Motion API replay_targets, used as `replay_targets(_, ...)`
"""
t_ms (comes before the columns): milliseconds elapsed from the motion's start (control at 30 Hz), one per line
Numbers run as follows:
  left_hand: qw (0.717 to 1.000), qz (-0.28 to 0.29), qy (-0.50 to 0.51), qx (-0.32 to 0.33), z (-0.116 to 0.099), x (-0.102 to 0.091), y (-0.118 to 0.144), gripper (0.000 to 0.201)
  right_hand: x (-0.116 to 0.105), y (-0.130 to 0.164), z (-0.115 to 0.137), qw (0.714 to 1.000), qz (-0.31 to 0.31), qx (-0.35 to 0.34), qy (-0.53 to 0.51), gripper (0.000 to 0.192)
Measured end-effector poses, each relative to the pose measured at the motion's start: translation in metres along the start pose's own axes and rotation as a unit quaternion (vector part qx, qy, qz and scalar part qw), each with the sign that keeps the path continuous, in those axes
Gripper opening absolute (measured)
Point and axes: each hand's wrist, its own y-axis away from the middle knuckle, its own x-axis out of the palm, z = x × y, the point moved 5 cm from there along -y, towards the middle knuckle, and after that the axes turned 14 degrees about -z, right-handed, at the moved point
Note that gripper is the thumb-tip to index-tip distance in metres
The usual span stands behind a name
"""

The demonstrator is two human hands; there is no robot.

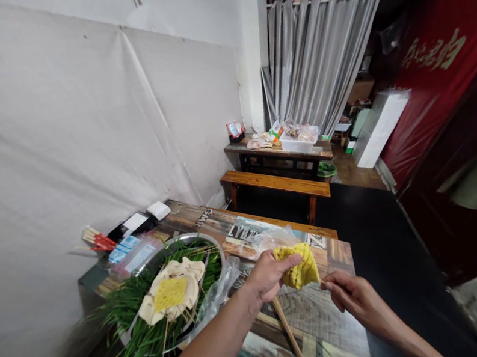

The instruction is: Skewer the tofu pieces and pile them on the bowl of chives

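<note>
Hands meet over the near end of the counter (pixel 209 223), a wooden top printed with letters and pictures. The left hand (pixel 269 275) is curled, thumb and fingertips pinching a folded yellow sheet (pixel 299 266) with a fine grid pattern, held up in the air just above the counter. The right hand (pixel 353 295) sits just beside it, fingers drawn together around the end of a thin skewer (pixel 322 281) whose tip touches the lower edge of the yellow sheet; how much of the stick lies inside the fold cannot be told. Below the two hands a longer wooden stick (pixel 289 331) lies flat on the counter, pointing toward the person. To the left stands a metal basin (pixel 209 241) heaped with long green chives (pixel 142 341) that spill over its rim, and on the greens lies a pile of pale sheets on skewers (pixel 173 293), one yellow piece on top. Clear plastic bags (pixel 220 288) lie between the basin and the left hand. Farther back on the counter, near the white fabric wall, are red-tipped sticks (pixel 99 241) and small white boxes (pixel 158 210). Beyond, well apart, stand a bench (pixel 273 183) and a second table (pixel 280 153) loaded with packets.
</note>
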Motion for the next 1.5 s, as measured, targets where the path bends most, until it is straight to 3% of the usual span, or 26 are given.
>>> replay_targets(300,0.999,0.027,-0.025,0.0,0.01,0.0,-0.003,0.038,0.007,-0.002,-0.01,0.986,-0.008,0.104,-0.131,0.041)
replay_targets(433,0.998,-0.039,0.049,0.014,0.019,-0.002,-0.007,0.034,0.018,0.006,-0.023,0.98,-0.015,0.108,-0.166,0.044)
replay_targets(633,0.986,-0.113,0.125,-0.01,0.026,-0.029,-0.019,0.039,0.017,0.029,-0.069,0.99,-0.01,0.119,-0.075,0.038)
replay_targets(733,0.983,-0.135,0.123,-0.017,0.026,-0.04,-0.019,0.037,0.016,0.03,-0.08,0.992,0.002,0.118,-0.048,0.035)
replay_targets(967,0.985,-0.149,0.084,-0.01,0.024,-0.042,-0.013,0.042,0.037,0.031,-0.081,0.989,-0.036,0.133,-0.062,0.037)
replay_targets(1133,0.991,-0.111,0.076,-0.017,0.028,-0.041,-0.016,0.045,0.049,0.019,-0.055,0.981,-0.079,0.136,-0.111,0.037)
replay_targets(1300,0.994,-0.075,0.056,0.061,-0.005,-0.049,-0.018,0.042,0.055,0.008,-0.032,0.972,-0.08,0.137,-0.172,0.037)
replay_targets(1400,0.996,-0.035,-0.005,0.087,-0.019,-0.047,-0.016,0.048,0.061,0.007,-0.031,0.967,-0.079,0.139,-0.197,0.037)
replay_targets(1500,0.987,-0.046,-0.06,0.14,-0.026,-0.047,-0.015,0.043,0.068,0.01,-0.034,0.964,-0.071,0.153,-0.207,0.038)
